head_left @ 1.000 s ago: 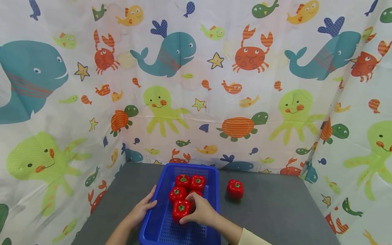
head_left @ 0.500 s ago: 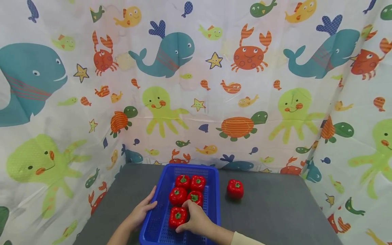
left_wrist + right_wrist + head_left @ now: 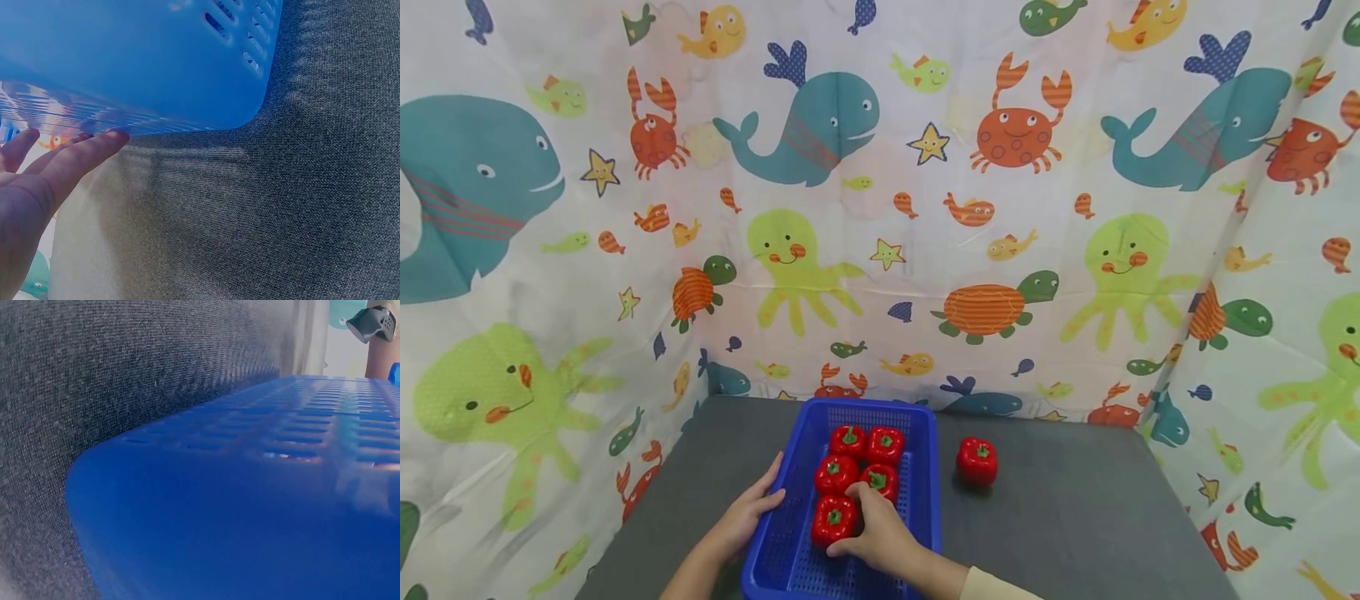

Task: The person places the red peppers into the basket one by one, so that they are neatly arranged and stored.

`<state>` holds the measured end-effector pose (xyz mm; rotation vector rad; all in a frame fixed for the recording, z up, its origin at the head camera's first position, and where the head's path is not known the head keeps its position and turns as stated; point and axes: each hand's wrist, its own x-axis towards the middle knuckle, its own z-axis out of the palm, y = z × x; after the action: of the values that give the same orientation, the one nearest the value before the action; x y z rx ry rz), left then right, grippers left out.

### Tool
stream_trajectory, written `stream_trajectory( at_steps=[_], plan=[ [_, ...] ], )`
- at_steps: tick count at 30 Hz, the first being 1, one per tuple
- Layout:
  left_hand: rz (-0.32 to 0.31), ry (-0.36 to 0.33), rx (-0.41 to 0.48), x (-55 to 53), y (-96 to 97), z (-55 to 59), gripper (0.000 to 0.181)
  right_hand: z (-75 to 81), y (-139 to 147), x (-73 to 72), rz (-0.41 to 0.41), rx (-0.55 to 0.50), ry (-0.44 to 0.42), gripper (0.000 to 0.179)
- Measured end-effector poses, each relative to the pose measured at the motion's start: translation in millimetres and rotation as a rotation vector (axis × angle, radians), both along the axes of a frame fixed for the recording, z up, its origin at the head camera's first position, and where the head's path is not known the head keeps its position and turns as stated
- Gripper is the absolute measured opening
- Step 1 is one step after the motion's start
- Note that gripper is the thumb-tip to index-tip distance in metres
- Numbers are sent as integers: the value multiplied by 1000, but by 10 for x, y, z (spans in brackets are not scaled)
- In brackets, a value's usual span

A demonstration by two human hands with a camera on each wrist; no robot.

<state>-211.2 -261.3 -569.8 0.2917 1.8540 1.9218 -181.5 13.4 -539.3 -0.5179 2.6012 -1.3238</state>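
In the head view, my right hand [image 3: 880, 532] pinches a red bell pepper [image 3: 832, 520] between thumb and fingers, inside a blue plastic basket [image 3: 931, 508]. This pepper sits upright, green stem up, in the left column just in front of another bell pepper [image 3: 837, 475]. To its upper right is a bell pepper [image 3: 880, 481] right at my right fingertips. My left hand [image 3: 747, 515] touches the basket's left side from outside. The left wrist view shows the left hand's [image 3: 39, 190] fingers stretched out along the slotted wall. Only the basket's outer wall [image 3: 219, 519] shows in the right wrist view.
Two more bell peppers stand at the back of the basket, one being the right-hand pepper [image 3: 885, 446]. Another bell pepper [image 3: 977, 462] lies on the grey tabletop [image 3: 1060, 517] right of the basket. A curtain [image 3: 880, 192] printed with sea animals encloses the back and sides.
My right hand has moved slightly left with the bell pepper, bringing it into the left column. The bell pepper beyond my right fingers has come into fuller view. My left hand stays at the basket.
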Motion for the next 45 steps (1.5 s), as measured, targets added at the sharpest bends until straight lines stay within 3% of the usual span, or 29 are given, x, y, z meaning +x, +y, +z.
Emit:
stream_trajectory(
  at_steps=[6,13,19,26,33,39,45],
  plan=[
    [-6,-6,2,4,-10,-1,68,40,94,14,11,-34,-23,78],
    [2,4,6,-6,-23,-26,69,281,320,94,19,-162,-95,84],
    [-7,8,1,1,-41,-50,68,479,567,158,27,-212,-146,82],
    [4,8,-18,6,-35,-34,67,600,936,89,-36,-249,-29,79],
    [12,7,-26,-21,-30,-4,66,655,1275,-46,-283,-247,139,69],
    [3,18,-21,-36,-31,-23,66,525,1551,-236,-405,-152,258,76],
    [-11,11,21,-26,-47,-46,68,296,1768,-453,-444,-127,273,89]
  ],
)
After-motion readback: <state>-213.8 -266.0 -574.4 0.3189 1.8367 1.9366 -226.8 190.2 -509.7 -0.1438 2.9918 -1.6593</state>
